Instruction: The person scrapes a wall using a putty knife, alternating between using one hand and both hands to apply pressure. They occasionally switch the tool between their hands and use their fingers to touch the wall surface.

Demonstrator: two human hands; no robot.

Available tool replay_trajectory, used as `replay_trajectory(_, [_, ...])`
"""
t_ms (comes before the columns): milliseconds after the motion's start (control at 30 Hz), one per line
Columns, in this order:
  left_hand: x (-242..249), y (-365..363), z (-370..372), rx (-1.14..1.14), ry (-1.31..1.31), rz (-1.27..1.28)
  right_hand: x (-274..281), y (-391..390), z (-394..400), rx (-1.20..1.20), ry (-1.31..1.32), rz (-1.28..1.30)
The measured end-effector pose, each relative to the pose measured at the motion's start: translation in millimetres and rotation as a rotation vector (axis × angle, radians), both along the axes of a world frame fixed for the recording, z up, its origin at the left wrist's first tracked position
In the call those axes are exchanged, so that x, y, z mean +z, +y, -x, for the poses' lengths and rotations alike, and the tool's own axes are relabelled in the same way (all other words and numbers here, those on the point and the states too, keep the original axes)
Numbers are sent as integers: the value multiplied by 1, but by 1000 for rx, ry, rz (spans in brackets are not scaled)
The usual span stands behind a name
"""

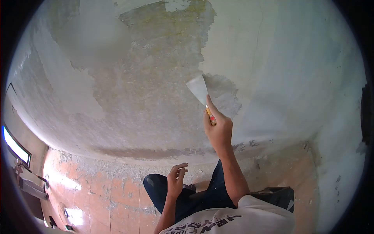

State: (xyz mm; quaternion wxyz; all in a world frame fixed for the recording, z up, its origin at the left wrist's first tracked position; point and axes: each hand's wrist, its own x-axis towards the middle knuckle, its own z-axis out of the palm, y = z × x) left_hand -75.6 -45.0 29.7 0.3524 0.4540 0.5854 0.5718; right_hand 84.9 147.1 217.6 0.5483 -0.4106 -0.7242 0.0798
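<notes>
My right hand point(219, 128) is closed round the yellow and red handle of a putty knife point(198, 89), with the index finger stretched along it toward the blade. The wide metal blade points up and to the left at the wall point(156, 89), beside a ragged edge of pale coating; whether it touches cannot be told. Bare grey-brown plaster shows left of and around the blade. My left hand point(176, 180) hangs over my bent knee, its fingers loosely bent and apart, with nothing in it.
Flakes and dust lie on the orange tiled floor point(99, 199), thickest along the foot of the wall. A dark crate-like object point(278, 197) stands by my right side. At the far left is a bright screen or window point(16, 146) with a dark frame.
</notes>
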Motion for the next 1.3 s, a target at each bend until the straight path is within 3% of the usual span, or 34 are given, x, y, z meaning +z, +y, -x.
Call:
replay_trajectory(267, [3,4,0,-4,-5,-20,-9,0,0,5,33,-2])
replay_trajectory(367, [2,6,4,4,-27,-1,13,6,9,5,39,-59])
replay_trajectory(833, [61,16,-9,-44,111,-68,3,-14,-15,-14,87,77])
replay_trajectory(900, [59,17,-8,-25,94,-67,10,-8,-15,-8,65,133])
replay_trajectory(967, [52,9,-9,-16,84,-46,20,1,-6,-21,90,-19])
replay_trajectory(1067, [47,7,-10,-17,81,-43,14,0,-4,7,149,-42])
replay_trajectory(1200, [52,-4,-10,20,77,-38,11,-8,-11,-21,72,50])
replay_trajectory(1300, [28,-5,-4,14,43,-21,30,9,0,-68,49,-63])
